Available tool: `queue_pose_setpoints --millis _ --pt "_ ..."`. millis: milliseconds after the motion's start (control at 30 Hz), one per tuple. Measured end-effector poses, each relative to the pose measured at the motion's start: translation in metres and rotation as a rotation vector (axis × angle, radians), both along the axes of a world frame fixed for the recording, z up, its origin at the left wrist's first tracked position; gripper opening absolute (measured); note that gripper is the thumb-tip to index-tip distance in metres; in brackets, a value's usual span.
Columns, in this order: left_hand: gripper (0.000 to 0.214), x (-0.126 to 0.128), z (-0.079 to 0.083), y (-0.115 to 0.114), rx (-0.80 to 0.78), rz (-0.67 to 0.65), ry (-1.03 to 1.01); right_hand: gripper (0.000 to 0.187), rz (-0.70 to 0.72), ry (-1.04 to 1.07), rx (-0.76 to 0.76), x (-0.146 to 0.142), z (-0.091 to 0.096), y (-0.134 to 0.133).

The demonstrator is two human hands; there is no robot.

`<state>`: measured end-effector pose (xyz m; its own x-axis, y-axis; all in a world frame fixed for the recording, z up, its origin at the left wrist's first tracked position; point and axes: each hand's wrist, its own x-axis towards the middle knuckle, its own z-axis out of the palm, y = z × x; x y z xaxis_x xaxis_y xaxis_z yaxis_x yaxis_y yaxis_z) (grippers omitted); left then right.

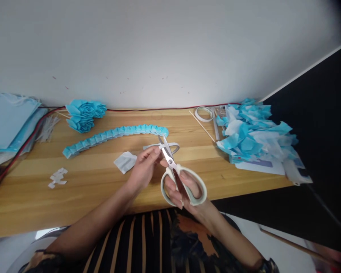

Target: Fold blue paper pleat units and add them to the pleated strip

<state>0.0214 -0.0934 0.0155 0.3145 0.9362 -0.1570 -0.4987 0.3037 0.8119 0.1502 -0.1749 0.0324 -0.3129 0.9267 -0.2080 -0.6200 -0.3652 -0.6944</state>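
My right hand (pixel 184 189) has its fingers through the pale handles of a pair of scissors (pixel 197 185), whose blades point away from me and stand slightly apart. My left hand (pixel 144 167) pinches a narrow white strip of tape (pixel 161 146), which lies at the blades. Just behind the blades is a tape loop or roll (pixel 175 148), partly covered by the scissors. A crumpled white square (pixel 125 162) lies left of my left hand. Beyond both hands a curved row of folded light-blue pieces (pixel 116 132) stretches across the wooden table (pixel 102 197).
Blue paper-like flowers (pixel 85 113) and a stack of light-blue sheets (pixel 11 121) are at the left. Small white tape pieces (pixel 57 177) lie nearer. A tape roll (pixel 204 113), a thin stick (pixel 201 126) and a blue-white heap (pixel 255 132) stand right. A red-black cable (pixel 147 109) runs along the wall.
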Motion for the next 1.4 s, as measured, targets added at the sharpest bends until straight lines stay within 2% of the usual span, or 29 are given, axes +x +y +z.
queue_pose_setpoints --millis 133,233,367,467,600,767,967,1133,1300,1400 --pt "0.032 -0.001 -0.003 0.000 0.062 -0.059 0.118 0.060 -0.015 -0.050 -0.007 0.003 0.000 -0.004" --pt "0.026 0.000 -0.003 0.001 0.017 -0.034 0.178 0.060 0.053 -0.108 0.107 0.008 -0.002 -0.009" --pt "0.020 0.001 -0.001 0.005 -0.135 0.055 0.085 0.059 0.196 -0.164 0.210 0.027 -0.007 -0.018" --pt "0.019 -0.001 -0.002 0.007 -0.124 0.074 0.005 0.060 0.170 -0.187 0.219 0.045 -0.012 -0.024" --pt "0.027 -0.002 -0.004 0.006 -0.068 0.035 -0.041 0.060 0.102 -0.182 0.127 0.056 -0.016 -0.033" --pt "0.033 -0.001 -0.004 0.006 -0.046 0.000 -0.078 0.055 0.079 -0.182 0.039 0.051 -0.016 -0.037" --pt "0.030 0.000 -0.004 0.006 -0.063 -0.025 -0.101 0.052 0.098 -0.122 0.093 0.046 -0.021 -0.032" --pt "0.031 0.001 -0.004 0.005 -0.059 -0.006 -0.100 0.055 0.103 -0.083 0.078 0.042 -0.025 -0.027" --pt "0.038 0.002 -0.002 0.004 -0.095 -0.036 -0.098 0.051 0.087 -0.048 0.115 0.030 -0.019 -0.017" --pt "0.040 0.003 -0.002 0.003 -0.070 -0.014 -0.088 0.049 0.053 -0.036 0.076 0.022 -0.013 -0.013"
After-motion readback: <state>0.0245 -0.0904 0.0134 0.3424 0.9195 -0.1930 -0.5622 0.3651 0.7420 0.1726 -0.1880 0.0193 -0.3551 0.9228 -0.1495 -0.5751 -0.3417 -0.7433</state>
